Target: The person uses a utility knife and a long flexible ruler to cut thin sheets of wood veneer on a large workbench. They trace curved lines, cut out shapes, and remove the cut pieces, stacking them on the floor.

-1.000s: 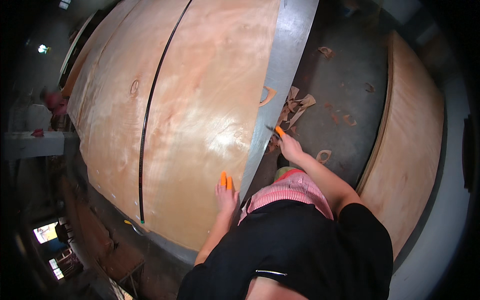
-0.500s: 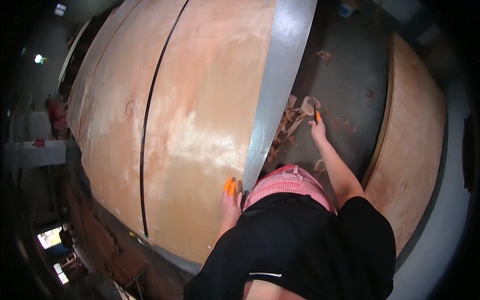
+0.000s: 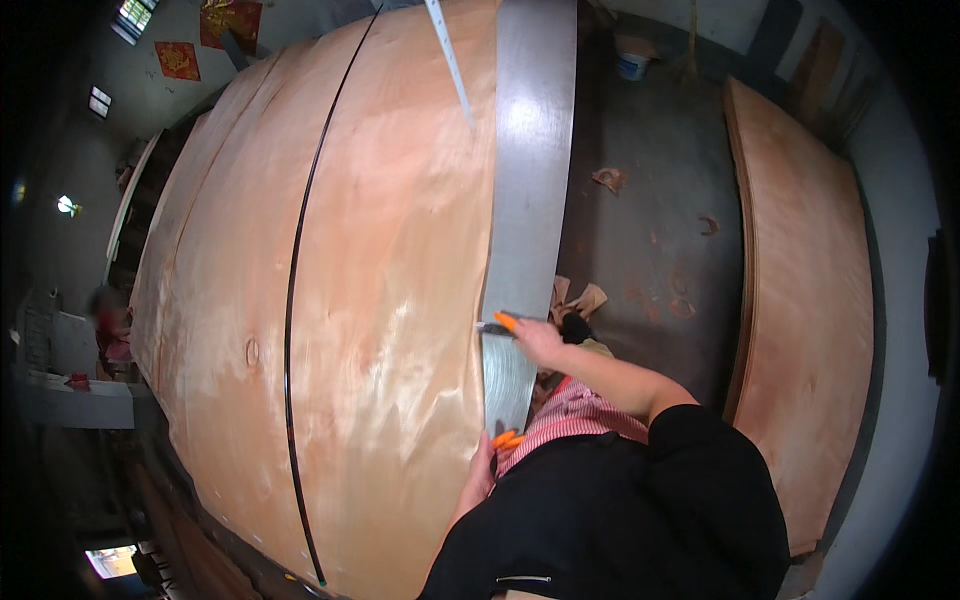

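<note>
A wide sheet of pale wood veneer (image 3: 400, 300) covers the big table, its right edge rippled beside a bare, shiny grey metal strip (image 3: 530, 180). My right hand (image 3: 540, 342), orange covers on its fingertips, is closed on a thin knife-like blade (image 3: 493, 328) at the veneer's edge, over the metal. Nearer my body, my left hand (image 3: 480, 472) is closed at the same edge. Its thumb lies along the veneer and its orange-covered fingers bend to the right; they look to be gripping the sheet, though their undersides are hidden.
A black line (image 3: 290, 300) runs lengthwise over the veneer. At right stands a stack of wooden sheets (image 3: 800, 330). Veneer scraps (image 3: 580, 300) litter the floor by my feet. A bucket (image 3: 632, 66) stands far off; a pale perforated strip (image 3: 450, 60) crosses the far veneer.
My right hand has come in from over the floor to the veneer's edge with the blade. My left hand has gone from lying on the veneer to its edge, which now ripples.
</note>
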Demonstrator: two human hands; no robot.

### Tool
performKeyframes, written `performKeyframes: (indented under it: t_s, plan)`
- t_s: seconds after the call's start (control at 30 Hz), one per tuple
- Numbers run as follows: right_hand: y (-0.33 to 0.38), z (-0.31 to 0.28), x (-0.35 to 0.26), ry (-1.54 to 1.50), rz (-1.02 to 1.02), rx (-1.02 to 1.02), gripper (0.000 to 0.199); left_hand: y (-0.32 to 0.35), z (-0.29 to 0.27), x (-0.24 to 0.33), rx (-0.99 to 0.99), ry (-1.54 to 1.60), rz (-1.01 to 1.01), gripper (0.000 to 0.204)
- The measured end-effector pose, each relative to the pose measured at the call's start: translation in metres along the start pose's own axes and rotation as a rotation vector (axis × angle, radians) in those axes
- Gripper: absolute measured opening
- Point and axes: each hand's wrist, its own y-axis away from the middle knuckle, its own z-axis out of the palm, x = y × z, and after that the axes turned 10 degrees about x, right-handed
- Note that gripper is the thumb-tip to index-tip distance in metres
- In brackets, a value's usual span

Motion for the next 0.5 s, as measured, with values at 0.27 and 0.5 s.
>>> performKeyframes:
  t_s: [0.27, 0.5]
  plan:
    - [-0.096, -0.062, 0.064, -0.178, -0.098, -0.383, 0.032, -0.049, 0.040, 0.036, 0.388, 1.201, 0.412, 0.052]
    - [-0.349, -0.082, 0.132, -1.148, 0.590, 0.118, 0.035, -0.036, 0.047, 0.045, 0.679, 1.317, 0.561, 0.035]
